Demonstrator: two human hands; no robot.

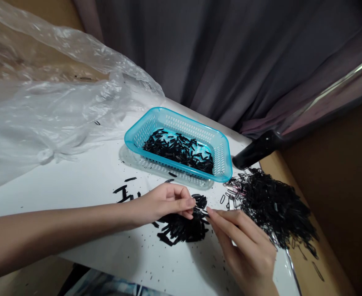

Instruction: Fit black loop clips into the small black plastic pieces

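Note:
My left hand (173, 201) is closed in a pinch above a heap of short black strips (183, 230). Just to its right, my right hand (242, 242) pinches with thumb and forefinger, the two sets of fingertips almost meeting. A small thin piece (201, 211) shows between them, too small to name. Behind the hands stands a blue plastic basket (177, 164) partly filled with similar black strips (181, 148). Beyond my right hand lies a large tangled pile of thin black elongated loops (276, 205).
A clear plastic bag (76, 111) spreads over the left of the white tabletop (85, 172). Loose black strips (125, 191) and specks lie left of the heap. A black handle-like object (256, 150) rests behind the loop pile. A dark curtain (181, 49) hangs at the back.

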